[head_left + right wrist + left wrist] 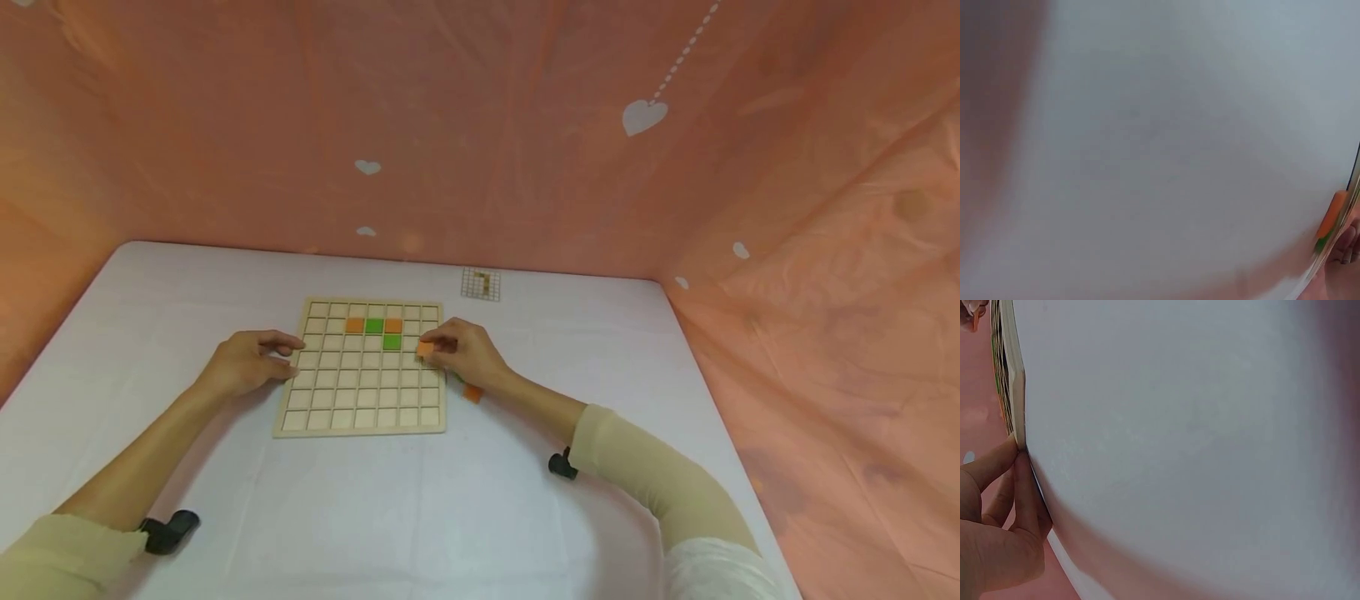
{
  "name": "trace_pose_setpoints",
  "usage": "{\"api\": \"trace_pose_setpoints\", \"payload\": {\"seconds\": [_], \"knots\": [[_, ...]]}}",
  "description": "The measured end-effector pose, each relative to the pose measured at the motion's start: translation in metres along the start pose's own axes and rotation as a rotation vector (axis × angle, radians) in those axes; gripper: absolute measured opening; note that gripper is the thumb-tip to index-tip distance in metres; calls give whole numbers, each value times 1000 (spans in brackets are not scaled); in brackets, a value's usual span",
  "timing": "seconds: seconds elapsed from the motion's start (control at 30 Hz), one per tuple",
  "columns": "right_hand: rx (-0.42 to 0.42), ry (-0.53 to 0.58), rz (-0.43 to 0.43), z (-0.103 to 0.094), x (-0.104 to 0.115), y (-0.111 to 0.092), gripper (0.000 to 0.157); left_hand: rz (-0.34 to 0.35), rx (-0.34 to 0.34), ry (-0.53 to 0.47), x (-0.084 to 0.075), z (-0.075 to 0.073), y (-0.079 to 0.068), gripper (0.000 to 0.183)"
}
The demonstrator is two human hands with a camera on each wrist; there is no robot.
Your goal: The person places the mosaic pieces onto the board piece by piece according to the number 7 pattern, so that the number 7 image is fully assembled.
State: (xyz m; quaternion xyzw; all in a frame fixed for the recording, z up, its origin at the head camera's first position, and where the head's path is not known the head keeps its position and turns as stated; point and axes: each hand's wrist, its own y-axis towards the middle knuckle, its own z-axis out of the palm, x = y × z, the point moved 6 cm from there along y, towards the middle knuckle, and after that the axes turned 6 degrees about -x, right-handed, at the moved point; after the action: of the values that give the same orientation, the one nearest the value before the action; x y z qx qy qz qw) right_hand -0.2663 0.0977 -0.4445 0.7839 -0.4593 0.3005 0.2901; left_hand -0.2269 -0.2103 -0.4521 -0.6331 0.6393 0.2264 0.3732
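Note:
A pale wooden grid board lies on the white table. In its upper rows sit orange tiles and green tiles, three across and one below the right end. My right hand pinches another orange tile between thumb and fingers over the board's right side. Under that hand, a loose orange tile and a partly hidden green tile lie beside the board. My left hand touches the board's left edge with its fingertips and thumb, fingers fairly relaxed; the left wrist view shows this contact at the edge.
Behind the board's right corner lies a small card printed with a grid and a darker pattern. Orange cloth with white hearts rises behind the table and at both sides. Black wrist devices show at both forearms.

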Motion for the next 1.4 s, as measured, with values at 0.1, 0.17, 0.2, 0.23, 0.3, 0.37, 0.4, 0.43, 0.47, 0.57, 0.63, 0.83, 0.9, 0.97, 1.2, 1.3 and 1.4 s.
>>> {"api": "trace_pose_setpoints", "payload": {"seconds": [0.1,0.17,0.2,0.23,0.3,0.37,0.4,0.43,0.47,0.57,0.63,0.83,0.9,0.97,1.2,1.3,1.4], "knots": [[18,-5,-8,7,4,3,25,-7,-1,-3,0,0,-1,49],[31,-7,-18,11,7,5,25,-12,-5,-3,1,-1,-1,49],[36,-7,-26,12,10,6,25,-13,-5,-2,0,-1,-1,49],[41,-9,-33,14,11,7,25,-9,-7,1,0,-1,-1,49],[48,-6,-42,16,14,8,25,-5,-7,-1,0,-1,-1,49],[53,-7,-45,19,15,10,24,-3,-3,-8,0,-1,-1,49],[55,-7,-47,20,16,11,24,-3,0,-10,0,-1,-1,49],[58,-10,-48,22,16,12,24,-3,2,-12,0,0,-1,49],[61,-10,-50,24,16,12,24,-7,4,-17,0,0,-1,49],[70,-32,-73,30,18,15,24,-15,6,-15,0,1,-1,48],[73,-46,-92,33,20,17,24,-14,4,-10,0,1,-1,48],[92,-75,-96,40,22,19,23,-8,-5,2,0,0,-2,49],[95,-81,-89,41,22,19,23,-11,-7,2,0,0,-2,49],[93,-82,-83,41,22,19,23,-13,-5,0,0,1,-2,48],[99,-85,-101,42,23,18,23,-23,-9,11,2,0,-1,49],[101,-93,-101,43,23,18,24,-23,-11,5,3,1,-1,49],[102,-99,-94,43,22,19,25,-19,-13,1,3,1,0,48]]}}
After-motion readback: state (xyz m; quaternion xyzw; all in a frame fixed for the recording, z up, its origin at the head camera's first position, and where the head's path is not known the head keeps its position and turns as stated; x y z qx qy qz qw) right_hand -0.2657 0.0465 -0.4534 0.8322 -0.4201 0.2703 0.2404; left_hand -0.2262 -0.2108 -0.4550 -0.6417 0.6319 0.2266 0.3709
